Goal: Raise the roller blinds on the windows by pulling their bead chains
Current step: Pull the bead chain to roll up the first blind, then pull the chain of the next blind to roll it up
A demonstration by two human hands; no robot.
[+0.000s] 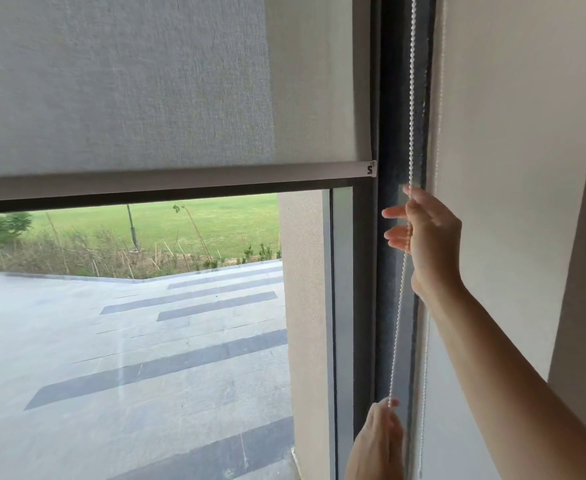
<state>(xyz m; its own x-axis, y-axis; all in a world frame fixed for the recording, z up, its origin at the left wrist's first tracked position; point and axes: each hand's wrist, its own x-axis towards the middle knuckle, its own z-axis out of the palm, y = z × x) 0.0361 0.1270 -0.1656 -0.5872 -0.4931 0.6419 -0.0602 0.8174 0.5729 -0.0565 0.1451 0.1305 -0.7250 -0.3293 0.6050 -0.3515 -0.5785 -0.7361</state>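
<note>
The roller blind (121, 88) is partly raised; its bottom bar (180, 178) hangs across the window. The bead chain (410, 133) runs down the right frame. Right hand (430, 237): grip loose, fingers apart around the chain. Left hand (376, 441): grip clamped on the chain lower down.

Single head cam, worn, wide-angle. Faces forward, close on the window frame (364, 271) at its right edge, looking out through the glass. Blind's bottom bar (180, 176) crosses upper-mid frame; wall (509, 133) fills the right side. No second view.
</note>
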